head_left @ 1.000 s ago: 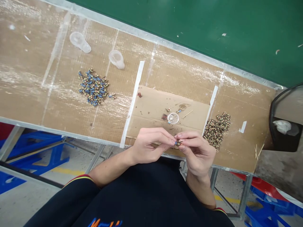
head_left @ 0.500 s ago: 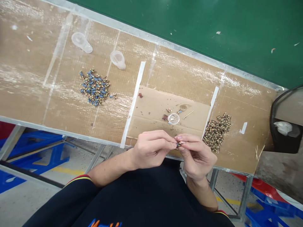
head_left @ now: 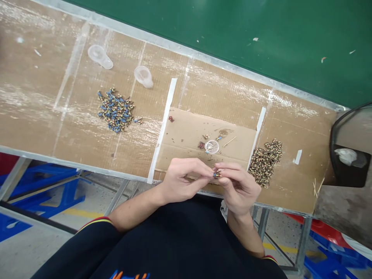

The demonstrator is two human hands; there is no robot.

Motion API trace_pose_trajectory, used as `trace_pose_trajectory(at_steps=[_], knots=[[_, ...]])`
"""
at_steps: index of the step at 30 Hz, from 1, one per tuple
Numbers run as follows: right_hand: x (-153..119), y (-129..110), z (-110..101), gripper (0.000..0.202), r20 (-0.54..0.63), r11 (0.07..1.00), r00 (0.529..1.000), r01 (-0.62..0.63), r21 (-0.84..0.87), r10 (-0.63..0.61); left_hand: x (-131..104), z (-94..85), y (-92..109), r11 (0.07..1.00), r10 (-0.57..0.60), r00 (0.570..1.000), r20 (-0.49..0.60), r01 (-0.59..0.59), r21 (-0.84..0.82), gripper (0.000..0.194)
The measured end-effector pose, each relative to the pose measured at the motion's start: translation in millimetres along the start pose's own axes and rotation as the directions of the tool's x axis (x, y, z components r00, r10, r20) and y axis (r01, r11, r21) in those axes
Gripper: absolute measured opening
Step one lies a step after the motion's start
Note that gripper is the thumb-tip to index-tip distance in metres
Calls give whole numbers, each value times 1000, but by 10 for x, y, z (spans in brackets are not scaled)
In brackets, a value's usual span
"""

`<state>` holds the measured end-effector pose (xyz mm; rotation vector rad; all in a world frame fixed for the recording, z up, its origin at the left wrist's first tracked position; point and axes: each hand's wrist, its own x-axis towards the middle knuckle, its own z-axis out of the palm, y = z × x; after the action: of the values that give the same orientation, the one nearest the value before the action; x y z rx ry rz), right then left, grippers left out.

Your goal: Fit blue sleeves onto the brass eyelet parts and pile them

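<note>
Between my two hands, over the front edge of the cardboard-covered table, is a tiny blue and gold piece [head_left: 216, 175]. My left hand [head_left: 186, 179] pinches it from the left, and my right hand [head_left: 240, 186] grips it from the right; the fingertips hide much of it. Just beyond my fingers stands a small clear cup [head_left: 212, 147] with a thin stick in it. Around the cup lie a dark red piece [head_left: 201, 145], a gold piece [head_left: 206, 136], a blue-and-gold piece [head_left: 219, 138] and a wooden stick [head_left: 229, 142].
To the left is a pile of blue-and-gold pieces [head_left: 116, 110], with two clear plastic cups [head_left: 143, 76] behind it. A pile of dark-and-gold pieces [head_left: 266, 162] lies right of my right hand. White tape strips [head_left: 162, 131] flank the middle cardboard sheet [head_left: 186, 133]. Thin sticks [head_left: 318, 187] lie at the right.
My fingers have shifted slightly on the small piece, and more of its blue and gold surface shows between them. The view has moved a little; the piles look the same.
</note>
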<state>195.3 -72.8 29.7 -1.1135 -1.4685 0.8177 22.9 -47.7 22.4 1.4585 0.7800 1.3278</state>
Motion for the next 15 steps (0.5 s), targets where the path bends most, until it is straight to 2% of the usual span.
trace_pose_trajectory(at_steps=[4,7,11,15], knots=[[13,22,-96,43,-26,997,998,60,-42,-61,21,-42,49,982,-173,985,10,173,-76,6],[52,25,-139,53,78,985,989,130,-114,-122,39,-69,83,945,-302,952,46,306,-114,5],[115,17,-139,40,123,972,981,168,-162,-149,57,-83,106,868,-451,887,98,461,-183,7],[141,15,-129,23,110,975,987,133,-176,-115,50,-86,110,815,-514,846,142,533,-226,9]])
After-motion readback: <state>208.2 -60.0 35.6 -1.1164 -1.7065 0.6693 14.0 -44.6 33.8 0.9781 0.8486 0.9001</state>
